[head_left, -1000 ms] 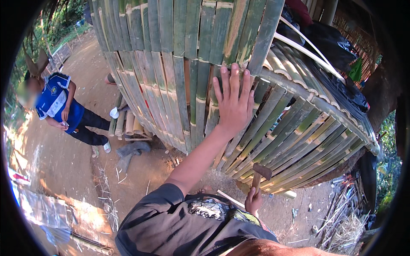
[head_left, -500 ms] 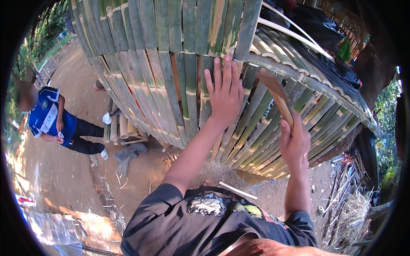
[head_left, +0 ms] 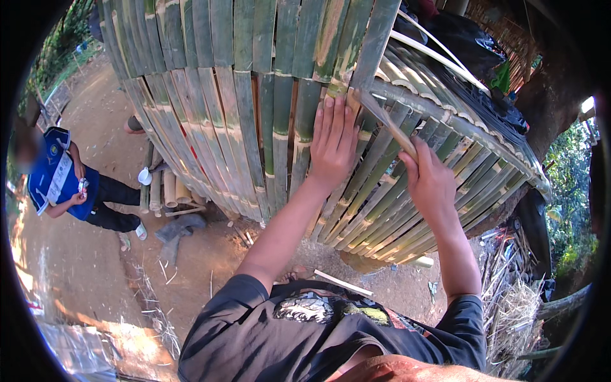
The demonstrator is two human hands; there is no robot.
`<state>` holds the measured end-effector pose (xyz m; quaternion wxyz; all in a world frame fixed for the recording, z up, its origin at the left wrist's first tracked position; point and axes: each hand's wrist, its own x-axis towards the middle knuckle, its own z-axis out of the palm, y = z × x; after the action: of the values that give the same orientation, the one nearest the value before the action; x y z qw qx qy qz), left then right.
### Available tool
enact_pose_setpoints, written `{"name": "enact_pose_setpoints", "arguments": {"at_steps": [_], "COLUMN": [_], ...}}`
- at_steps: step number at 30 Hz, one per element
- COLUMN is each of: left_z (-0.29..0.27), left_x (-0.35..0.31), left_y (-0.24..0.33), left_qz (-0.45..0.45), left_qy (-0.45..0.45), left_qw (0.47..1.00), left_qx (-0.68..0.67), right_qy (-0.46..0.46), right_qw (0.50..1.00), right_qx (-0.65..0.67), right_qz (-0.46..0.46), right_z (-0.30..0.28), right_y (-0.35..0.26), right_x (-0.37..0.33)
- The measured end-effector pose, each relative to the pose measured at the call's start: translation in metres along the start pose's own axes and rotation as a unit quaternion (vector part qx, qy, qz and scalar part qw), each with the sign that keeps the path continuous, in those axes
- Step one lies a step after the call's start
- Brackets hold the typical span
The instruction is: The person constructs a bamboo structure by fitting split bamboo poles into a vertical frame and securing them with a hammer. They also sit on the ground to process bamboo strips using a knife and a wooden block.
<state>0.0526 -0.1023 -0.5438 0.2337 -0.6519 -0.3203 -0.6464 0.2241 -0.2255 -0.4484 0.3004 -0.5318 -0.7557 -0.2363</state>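
Note:
My left hand (head_left: pixel 333 148) lies flat on the bamboo slats, fingers stretched out and side by side. Its fingertips rest at the lower end of an upper green bamboo slat (head_left: pixel 344 54), where it overlaps the lower row of slats (head_left: pixel 282 130). In my closed right hand (head_left: pixel 431 181) is the wooden handle of a machete-like tool (head_left: pixel 389 125) with a dull brownish blade. The tool's far end is right beside my left fingertips, at or just above the slats; contact is unclear. What lies under my left palm is hidden.
A bamboo side panel (head_left: pixel 407 184) slopes away on the right below a bamboo rail (head_left: pixel 439 114). At left stands a person in a blue shirt (head_left: pixel 67 178), near cut bamboo poles (head_left: pixel 169 188) and a white cup (head_left: pixel 145 176). Dry sticks (head_left: pixel 512 318) lie at lower right.
The tool has swung left and down, bringing its end beside my left fingertips. My right hand moved slightly up and left with it. The left hand stays on the slats, its fingers closer together.

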Motion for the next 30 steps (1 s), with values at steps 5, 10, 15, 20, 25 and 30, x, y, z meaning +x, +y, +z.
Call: {"name": "enact_pose_setpoints", "arguments": {"at_steps": [5,10,15,20,25,30], "left_z": [-0.001,0.001,0.006,0.001,-0.001,-0.021], "left_x": [-0.012,-0.018,-0.02,-0.02,-0.017,-0.007], "left_y": [0.001,-0.004,-0.005,-0.007,-0.005,-0.002], "left_qz": [-0.006,-0.005,-0.008,0.013,-0.006,0.0], "left_qy": [-0.004,-0.022,-0.023,-0.024,-0.054,-0.058], "left_qw": [1.0,0.999,1.0,0.999,0.998,0.998], "left_qx": [0.004,-0.025,0.001,-0.033,-0.038,0.002], "right_qy": [0.026,0.023,0.001,0.021,-0.004,0.019], "right_qw": [0.998,0.998,0.999,0.999,1.0,0.988], "right_qx": [-0.027,-0.014,-0.025,-0.014,0.023,0.125], "right_qz": [-0.06,-0.055,-0.035,-0.044,0.003,0.087], "right_z": [0.006,0.009,0.017,0.019,0.025,0.03], "right_y": [0.002,0.001,0.005,0.002,-0.005,-0.013], "right_x": [-0.001,-0.004,-0.002,-0.005,-0.017,-0.05]}}
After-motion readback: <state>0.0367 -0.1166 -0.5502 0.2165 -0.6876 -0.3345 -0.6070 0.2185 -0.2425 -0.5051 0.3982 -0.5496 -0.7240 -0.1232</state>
